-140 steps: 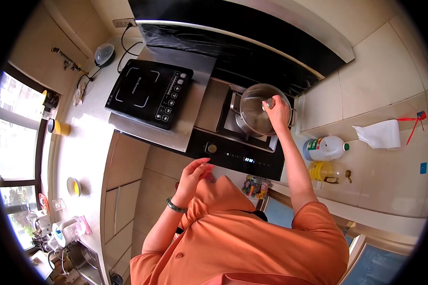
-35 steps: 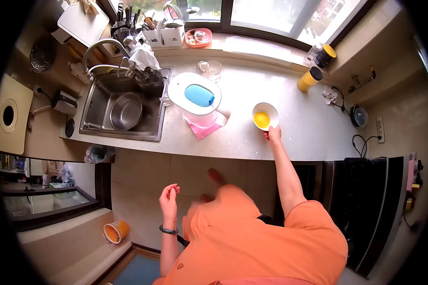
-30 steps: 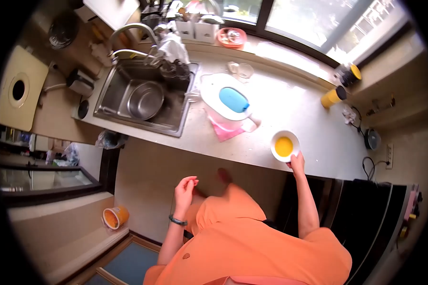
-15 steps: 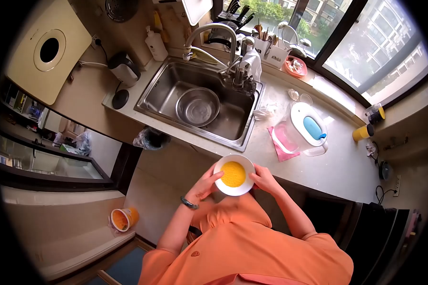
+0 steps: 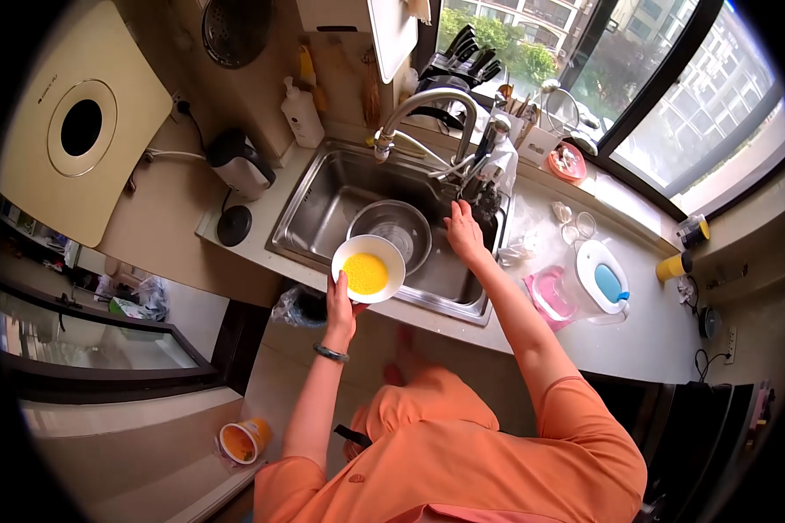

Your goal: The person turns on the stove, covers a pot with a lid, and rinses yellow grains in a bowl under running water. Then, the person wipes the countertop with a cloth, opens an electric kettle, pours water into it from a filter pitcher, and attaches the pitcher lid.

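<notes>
Head view, white bowl (image 5: 396, 264) of yellow grains (image 5: 365, 274), left fingers (image 5: 342, 288) gripping it, right fingers (image 5: 464, 212) half open, empty.

Before you, the pale counter (image 5: 641, 342) framed a steel sink (image 5: 320, 209). To its right you had crumpled clear plastic (image 5: 516, 253), a pink cloth (image 5: 532, 286) under the pitcher (image 5: 595, 279), and a yellow jar (image 5: 672, 267); a round black disc (image 5: 234, 226) lay at its left end.

The short sleeves (image 5: 583, 411) are orange, the bangle (image 5: 331, 352) dark.
</notes>
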A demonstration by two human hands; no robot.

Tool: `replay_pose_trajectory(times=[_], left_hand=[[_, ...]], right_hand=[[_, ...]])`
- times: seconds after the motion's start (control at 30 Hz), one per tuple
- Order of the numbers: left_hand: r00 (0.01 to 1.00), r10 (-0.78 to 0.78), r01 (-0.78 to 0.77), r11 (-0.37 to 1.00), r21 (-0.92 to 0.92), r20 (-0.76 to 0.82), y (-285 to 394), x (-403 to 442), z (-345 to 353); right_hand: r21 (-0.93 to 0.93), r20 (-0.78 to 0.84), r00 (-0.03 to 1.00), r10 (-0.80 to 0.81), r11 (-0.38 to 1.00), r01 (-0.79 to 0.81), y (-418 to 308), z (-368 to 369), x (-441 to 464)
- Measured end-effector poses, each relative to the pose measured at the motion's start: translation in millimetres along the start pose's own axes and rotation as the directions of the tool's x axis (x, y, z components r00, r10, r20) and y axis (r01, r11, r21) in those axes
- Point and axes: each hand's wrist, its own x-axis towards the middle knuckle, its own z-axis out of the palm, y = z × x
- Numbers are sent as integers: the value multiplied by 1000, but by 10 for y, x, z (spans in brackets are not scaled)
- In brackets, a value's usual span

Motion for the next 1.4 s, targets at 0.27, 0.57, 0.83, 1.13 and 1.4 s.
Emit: replay_pose_trajectory(times=[0.27,0.57,0.83,1.13,1.4], left_hand=[[990,57,-41,992,122,-130,273,1267,267],[996,85,-85,994,67,-6,51,2331,529],[994,54,-59,996,61,94,60,2561,566],[987,62,-84,986,144,150,111,2562,465],[978,111,-148,967,210,177,-70,2485,372]], right_hand=[[-426,-75,996,53,901,-80,133,534,864],[-562,-69,995,78,821,-104,-58,798,903],[-396,98,972,212,905,-157,-194,561,940],[-366,58,975,216,913,-181,-153,603,885],[-290,46,968,247,930,-224,-169,542,859]])
